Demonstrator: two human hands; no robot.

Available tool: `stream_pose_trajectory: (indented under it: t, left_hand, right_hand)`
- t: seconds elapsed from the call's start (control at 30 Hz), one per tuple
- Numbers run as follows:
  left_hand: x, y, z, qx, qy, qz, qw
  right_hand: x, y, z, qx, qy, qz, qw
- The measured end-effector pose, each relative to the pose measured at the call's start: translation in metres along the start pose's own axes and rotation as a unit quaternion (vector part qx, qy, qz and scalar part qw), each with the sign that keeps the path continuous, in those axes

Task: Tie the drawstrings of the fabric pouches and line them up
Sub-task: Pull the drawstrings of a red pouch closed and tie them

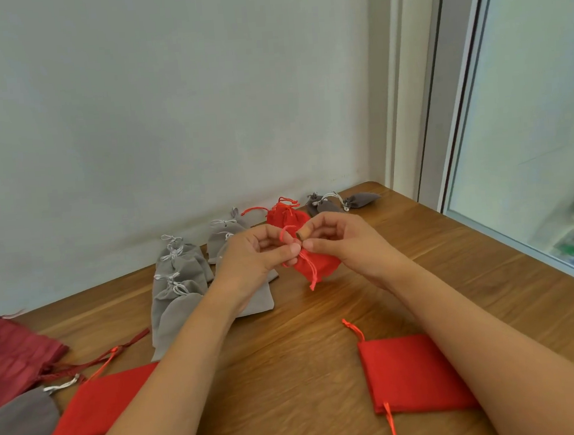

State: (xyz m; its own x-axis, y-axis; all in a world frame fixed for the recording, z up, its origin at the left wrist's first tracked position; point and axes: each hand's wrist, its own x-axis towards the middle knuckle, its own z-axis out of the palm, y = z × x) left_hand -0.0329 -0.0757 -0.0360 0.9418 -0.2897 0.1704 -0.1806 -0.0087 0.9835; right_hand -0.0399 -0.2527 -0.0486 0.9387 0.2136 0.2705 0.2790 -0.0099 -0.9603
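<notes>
The left hand [257, 254] and right hand [342, 244] pinch the thin red drawstrings [304, 260] of a small red fabric pouch [320, 266], held above the brown wooden table [289, 354]; grey fabric pouches [180, 280] lie in rows behind. Two flat red pouches [407, 372] rest nearer.

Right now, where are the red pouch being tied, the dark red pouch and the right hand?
red pouch being tied [320, 266], head view, its body below the fingers
dark red pouch [11, 355], head view, its creased middle
right hand [346, 243], head view, middle of the hand
</notes>
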Motion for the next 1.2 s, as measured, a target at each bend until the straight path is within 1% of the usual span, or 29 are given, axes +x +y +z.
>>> stream_pose_trajectory:
  t: [0.07,0.17,0.27,0.33,0.43,0.57,0.7,0.83,0.9,1.0,1.07,1.13,1.2]
  left_hand:
    - [0.001,-0.003,0.003,0.056,0.018,0.022,0.998]
    - [0.002,-0.009,0.006,0.16,0.082,0.068,0.981]
    - [-0.002,-0.008,0.01,0.173,0.114,0.109,0.972]
    - [-0.004,-0.006,0.013,0.17,0.121,0.127,0.97]
    - [-0.004,-0.006,0.011,0.148,0.139,0.131,0.97]
    - [-0.004,-0.006,0.009,0.178,0.155,0.125,0.964]
    - [-0.005,-0.004,0.012,0.155,0.14,0.124,0.97]
    - [-0.004,-0.002,0.013,0.127,0.132,0.12,0.976]
    - [-0.003,-0.003,0.013,0.104,0.127,0.11,0.98]
    - [-0.002,-0.003,0.015,0.063,0.11,0.092,0.988]
    - [-0.002,-0.003,0.018,0.028,0.098,0.074,0.992]
    - [-0.001,-0.003,0.019,-0.004,0.092,0.058,0.994]
    - [0.0,-0.003,0.019,-0.021,0.089,0.051,0.995]
  right_hand:
    - [0.001,0.0,0.001,-0.005,0.003,-0.004,1.0]
    - [0.0,-0.001,0.002,0.027,0.004,0.005,1.0]
    - [-0.001,-0.001,0.006,0.033,-0.024,0.028,0.999]
    - [-0.002,0.001,0.009,0.072,-0.032,0.055,0.995]
    - [0.0,0.005,0.008,0.099,-0.013,0.08,0.992]
    - [0.0,0.006,0.008,0.143,-0.024,0.077,0.986]
    - [0.001,0.004,0.008,0.166,-0.013,0.055,0.985]
    - [0.001,0.003,0.006,0.111,0.023,0.015,0.993]
    - [0.002,0.003,0.006,0.106,0.031,0.007,0.994]
    - [0.003,0.004,0.009,0.141,0.016,0.011,0.99]
    - [0.004,0.007,0.011,0.165,0.024,0.012,0.986]
    - [0.004,0.007,0.012,0.136,0.053,-0.002,0.989]
    - [0.003,0.006,0.011,0.042,0.085,-0.038,0.995]
